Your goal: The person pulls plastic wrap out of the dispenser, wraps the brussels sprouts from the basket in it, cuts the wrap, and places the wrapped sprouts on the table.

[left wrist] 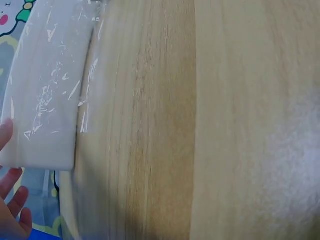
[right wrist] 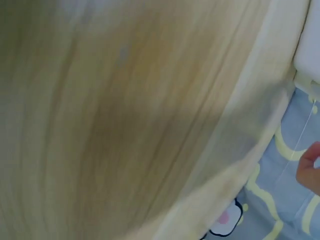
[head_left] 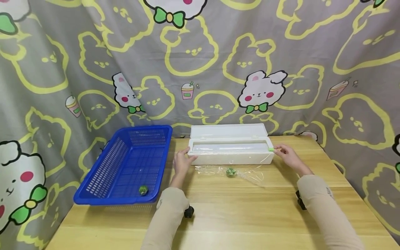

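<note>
A white cling film box (head_left: 231,159) stands with its lid (head_left: 228,131) raised. Clear film (left wrist: 47,95) hangs over its front. At the box's left end, my left hand (head_left: 181,162) grips the corner, thumb on the front face. At the other end, thumb and forefinger of my right hand (head_left: 289,159) pinch a small green slide cutter (head_left: 271,149); the right wrist view catches only part of this hand (right wrist: 311,170). In front of the box lies a small round green thing (head_left: 231,172) on crumpled clear film (head_left: 250,176); its kind is unclear.
A blue plastic basket (head_left: 125,200) stands at the left, with a similar round green thing (head_left: 143,190) in its near right corner. A patterned curtain (head_left: 212,69) hangs right behind the wooden table (head_left: 243,218).
</note>
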`<state>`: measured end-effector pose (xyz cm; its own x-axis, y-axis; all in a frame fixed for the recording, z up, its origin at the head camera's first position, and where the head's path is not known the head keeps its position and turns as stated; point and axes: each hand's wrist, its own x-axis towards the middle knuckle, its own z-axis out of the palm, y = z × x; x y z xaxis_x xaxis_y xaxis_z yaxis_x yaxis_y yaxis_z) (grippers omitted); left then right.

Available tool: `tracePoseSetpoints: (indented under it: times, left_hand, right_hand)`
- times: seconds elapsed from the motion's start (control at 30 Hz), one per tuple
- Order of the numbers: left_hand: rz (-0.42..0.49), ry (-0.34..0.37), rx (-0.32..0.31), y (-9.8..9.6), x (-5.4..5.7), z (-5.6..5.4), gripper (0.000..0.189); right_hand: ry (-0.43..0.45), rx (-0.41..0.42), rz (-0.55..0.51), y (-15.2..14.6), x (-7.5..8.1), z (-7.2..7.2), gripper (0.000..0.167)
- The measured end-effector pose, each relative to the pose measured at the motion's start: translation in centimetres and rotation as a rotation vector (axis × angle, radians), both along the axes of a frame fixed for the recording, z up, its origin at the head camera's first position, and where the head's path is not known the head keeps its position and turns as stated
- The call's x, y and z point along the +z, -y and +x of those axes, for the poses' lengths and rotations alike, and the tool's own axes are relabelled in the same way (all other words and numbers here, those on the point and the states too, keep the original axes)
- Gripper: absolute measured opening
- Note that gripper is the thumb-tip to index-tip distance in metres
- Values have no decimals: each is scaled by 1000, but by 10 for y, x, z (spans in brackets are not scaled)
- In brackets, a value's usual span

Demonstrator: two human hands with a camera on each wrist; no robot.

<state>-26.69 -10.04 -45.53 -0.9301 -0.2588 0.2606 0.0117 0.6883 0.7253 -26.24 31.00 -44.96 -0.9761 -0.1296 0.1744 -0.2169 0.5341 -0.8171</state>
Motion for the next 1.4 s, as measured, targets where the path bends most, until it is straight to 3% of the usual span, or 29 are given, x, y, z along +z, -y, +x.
tracePoseSetpoints:
  times: [0.13, 0.27, 0.37, 0.53, 0.63, 0.77, 1.0, 1.13, 1.23, 1.4]
  left_hand:
    - [27, -23, -41, -2, 1, 2, 53]
    - [62, 9, -42, -5, 2, 3, 59]
    - [52, 24, -50, -10, 3, 3, 62]
    - [-92, -43, -103, -14, 6, 3, 45]
    - [-163, -33, -105, -15, 8, 3, 35]
    - [-200, -19, -116, -16, 11, 1, 24]
    - [-173, -60, -142, -21, 11, 0, 11]
    - [-180, -89, -135, -23, 9, 2, 6]
    - [-178, -101, -147, -23, 9, 3, 6]
    - [-149, -144, -242, -19, 13, 8, 7]
  right_hand:
    - [91, -24, -33, -2, 0, 0, 35]
    - [97, -51, -39, 1, 1, 2, 38]
    - [1, -82, 20, 6, 3, 6, 35]
    - [-270, -146, 241, 17, -1, 10, 37]
    - [-347, -129, 331, 24, -6, 11, 41]
    - [-406, -118, 348, 31, -11, 9, 31]
    - [-559, -156, 282, 34, -17, 5, 10]
    - [-604, -145, 272, 36, -20, 5, 11]
    - [-589, -134, 272, 36, -18, 6, 11]
    - [-529, -74, 289, 33, -7, 13, 11]
